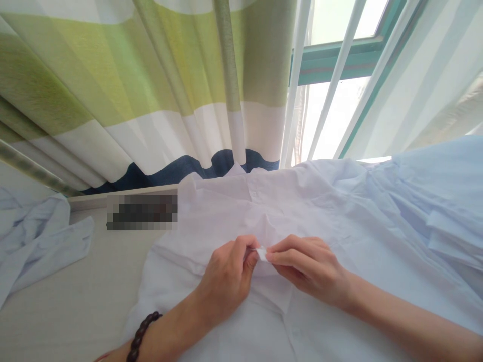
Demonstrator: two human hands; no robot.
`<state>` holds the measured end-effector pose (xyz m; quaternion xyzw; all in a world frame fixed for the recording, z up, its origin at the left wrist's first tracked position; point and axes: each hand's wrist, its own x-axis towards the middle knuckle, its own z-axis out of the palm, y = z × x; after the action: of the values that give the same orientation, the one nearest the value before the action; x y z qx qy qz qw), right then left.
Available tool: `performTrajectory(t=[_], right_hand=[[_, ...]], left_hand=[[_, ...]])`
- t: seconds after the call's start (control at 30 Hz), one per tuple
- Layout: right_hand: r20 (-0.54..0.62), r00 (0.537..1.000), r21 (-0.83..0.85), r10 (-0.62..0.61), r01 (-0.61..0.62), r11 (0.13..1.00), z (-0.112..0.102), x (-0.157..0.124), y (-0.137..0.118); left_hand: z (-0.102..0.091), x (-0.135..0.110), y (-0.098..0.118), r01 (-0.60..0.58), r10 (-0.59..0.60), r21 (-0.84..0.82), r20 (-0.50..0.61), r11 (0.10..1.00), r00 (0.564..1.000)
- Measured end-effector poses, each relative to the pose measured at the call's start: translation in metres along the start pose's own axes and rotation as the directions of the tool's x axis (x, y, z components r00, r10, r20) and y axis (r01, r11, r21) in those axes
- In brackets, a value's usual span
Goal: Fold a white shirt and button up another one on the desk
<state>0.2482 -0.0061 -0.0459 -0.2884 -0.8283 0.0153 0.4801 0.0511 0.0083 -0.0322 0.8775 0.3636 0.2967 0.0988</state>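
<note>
A white shirt (211,211) lies spread over the pale surface in front of me, its front edges running down the middle. Above its centre, my left hand (230,271) pinches a small raised fold of the shirt's cloth between thumb and index finger. From the other side, my right hand (311,266) grips the same bit of cloth with its fingertips. Both hands nearly meet there. Whether a button sits between the fingers is too small to make out. Dark round beads form a bracelet (141,332) on my left wrist.
More white cloth (41,241) lies crumpled at the left, and light blue-white garments (449,201) are heaped at the right. A pixelated dark object (141,212) rests near the back edge. Behind hang a green, white and navy curtain (169,75) and white window bars (337,75).
</note>
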Motion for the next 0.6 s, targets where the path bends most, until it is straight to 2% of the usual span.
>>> performTrajectory(t=[0.13, 0.27, 0.47, 0.6], right_hand=[[0.001, 0.999, -0.063, -0.052, 0.052, 0.997, -0.001, 0.001, -0.003], [0.020, 0.997, -0.082, -0.072, 0.073, 0.994, -0.002, -0.001, -0.005], [0.015, 0.998, -0.054, -0.057, 0.057, 0.997, -0.001, -0.001, -0.002], [0.047, 0.997, -0.038, -0.058, 0.060, 0.997, 0.000, -0.001, -0.003]], left_hand=[[0.002, -0.002, 0.002, 0.042, -0.042, -0.007, 0.010, 0.999, 0.999], [0.001, -0.001, -0.001, 0.028, -0.026, -0.052, 0.032, 0.998, 0.999], [-0.003, 0.003, -0.010, -0.080, 0.101, -0.189, 0.105, 0.979, 0.989], [-0.007, 0.003, -0.010, -0.151, 0.170, -0.154, 0.121, 0.977, 0.978]])
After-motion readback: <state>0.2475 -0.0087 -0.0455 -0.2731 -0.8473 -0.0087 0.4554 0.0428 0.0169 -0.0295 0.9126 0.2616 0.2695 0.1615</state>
